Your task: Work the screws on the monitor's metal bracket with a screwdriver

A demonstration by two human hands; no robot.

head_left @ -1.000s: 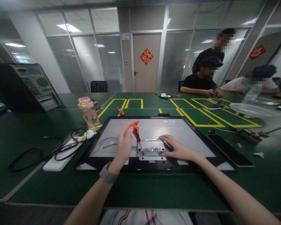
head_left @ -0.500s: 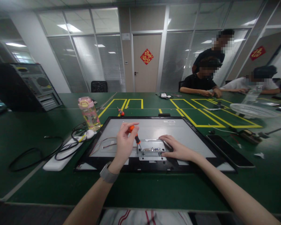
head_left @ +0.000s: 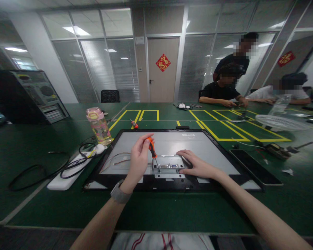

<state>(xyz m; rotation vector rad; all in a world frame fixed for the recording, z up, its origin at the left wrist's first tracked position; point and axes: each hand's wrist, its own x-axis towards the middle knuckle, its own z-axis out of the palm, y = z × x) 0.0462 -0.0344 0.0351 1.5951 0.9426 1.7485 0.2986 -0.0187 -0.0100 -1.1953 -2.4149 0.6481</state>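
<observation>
My left hand is closed on a screwdriver with an orange and black handle, pinching it near the top. Its shaft slants down to the left front corner of a metal port housing. Whether the tip sits in a screw is too small to tell. The housing has a row of video ports along its near side and lies on the back of a flat monitor panel with a black frame. Around the right end of the housing, my right hand is gripping with thumb in front and fingers behind.
Thin wires lie across the panel's left side. A water bottle, a white power strip and black cables stand to the left. A black phone-like slab lies right. Another small screwdriver lies behind the panel. Several people sit or stand far right.
My left fingers have shifted around the screwdriver's handle, and more of the handle now shows. Its top leans further left. My right hand stays on the housing.
</observation>
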